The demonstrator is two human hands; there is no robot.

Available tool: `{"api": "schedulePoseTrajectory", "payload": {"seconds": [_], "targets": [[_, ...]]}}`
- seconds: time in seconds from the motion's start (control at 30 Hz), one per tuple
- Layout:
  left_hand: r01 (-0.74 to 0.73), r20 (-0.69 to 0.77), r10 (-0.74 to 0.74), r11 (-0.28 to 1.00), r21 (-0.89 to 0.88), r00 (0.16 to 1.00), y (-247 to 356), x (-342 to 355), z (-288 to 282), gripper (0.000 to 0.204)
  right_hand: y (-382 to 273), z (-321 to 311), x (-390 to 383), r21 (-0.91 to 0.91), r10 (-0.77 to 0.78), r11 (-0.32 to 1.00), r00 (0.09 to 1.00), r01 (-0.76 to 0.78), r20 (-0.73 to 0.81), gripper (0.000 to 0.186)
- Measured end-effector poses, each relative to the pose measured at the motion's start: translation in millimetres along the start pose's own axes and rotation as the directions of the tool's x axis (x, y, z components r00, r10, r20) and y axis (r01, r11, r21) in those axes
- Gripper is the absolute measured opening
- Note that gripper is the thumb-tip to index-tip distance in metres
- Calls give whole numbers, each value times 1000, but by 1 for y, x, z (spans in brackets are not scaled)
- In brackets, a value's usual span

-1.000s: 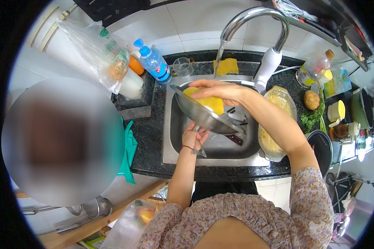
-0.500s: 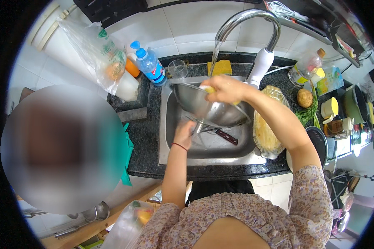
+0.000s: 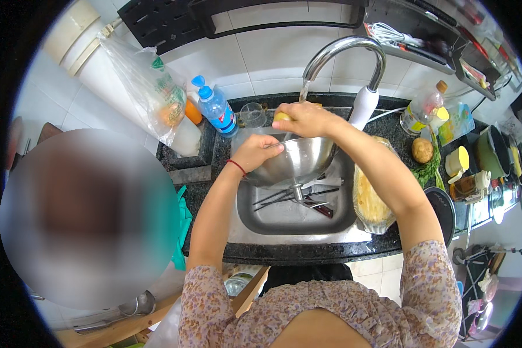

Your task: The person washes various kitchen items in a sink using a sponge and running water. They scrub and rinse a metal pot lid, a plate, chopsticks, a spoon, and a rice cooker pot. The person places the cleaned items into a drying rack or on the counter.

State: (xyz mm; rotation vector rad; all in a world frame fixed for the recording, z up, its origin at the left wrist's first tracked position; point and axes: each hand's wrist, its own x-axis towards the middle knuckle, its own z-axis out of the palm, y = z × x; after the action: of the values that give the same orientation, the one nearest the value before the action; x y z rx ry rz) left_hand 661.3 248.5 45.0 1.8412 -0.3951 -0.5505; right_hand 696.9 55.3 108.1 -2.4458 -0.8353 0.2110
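In my left hand (image 3: 255, 153) is the rim of a shiny stainless steel bowl (image 3: 303, 159), tilted over the sink, thumb over its edge. A short metal stub (image 3: 297, 191) sticks out from its underside. My right hand (image 3: 303, 119) is closed round a yellow sponge (image 3: 282, 118) at the bowl's far rim, just under the faucet (image 3: 354, 49). Running water (image 3: 304, 93) falls behind that hand; where it lands is hidden. Beneath the bowl, in the steel sink (image 3: 261, 223), lie a dark-handled utensil (image 3: 325, 210) and several thin dark utensils (image 3: 272, 199).
Left of the sink stand a blue bottle (image 3: 219, 113) and a glass cup (image 3: 252, 115). A ribbed glass dish (image 3: 372, 200) with pale yellow contents flanks the right edge. Beyond are a potato (image 3: 421, 150), green leaves (image 3: 428, 168) and a yellow-lidded container (image 3: 458, 159). A blurred patch covers the left.
My left hand has moved up from near the stub to the bowl's left rim. The bowl has turned, showing more of its outside. My right hand with the sponge has shifted slightly left.
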Motion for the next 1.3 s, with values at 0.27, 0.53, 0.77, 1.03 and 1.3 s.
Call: {"api": "schedulePoseTrajectory", "payload": {"seconds": [0.27,0.53,0.77,1.03,1.3], "targets": [[59,-142,-52,997,48,988,9,1,-1,21,-20,-27,1,-44,88,996,856,-76,509,52],[-34,-145,24,997,-71,989,13,3,-9,15,-7,2,-10,-264,-153,947,980,182,126,51],[-121,-321,126,992,35,939,11,-20,-19,18,38,-29,-42,168,-63,985,994,47,92,44],[-188,-120,179,980,-62,976,14,-19,-35,22,56,-16,-59,492,15,870,993,44,-115,33],[-152,-53,168,961,230,984,59,5,-18,23,17,-25,-53,320,-31,946,998,45,-47,36]]}}
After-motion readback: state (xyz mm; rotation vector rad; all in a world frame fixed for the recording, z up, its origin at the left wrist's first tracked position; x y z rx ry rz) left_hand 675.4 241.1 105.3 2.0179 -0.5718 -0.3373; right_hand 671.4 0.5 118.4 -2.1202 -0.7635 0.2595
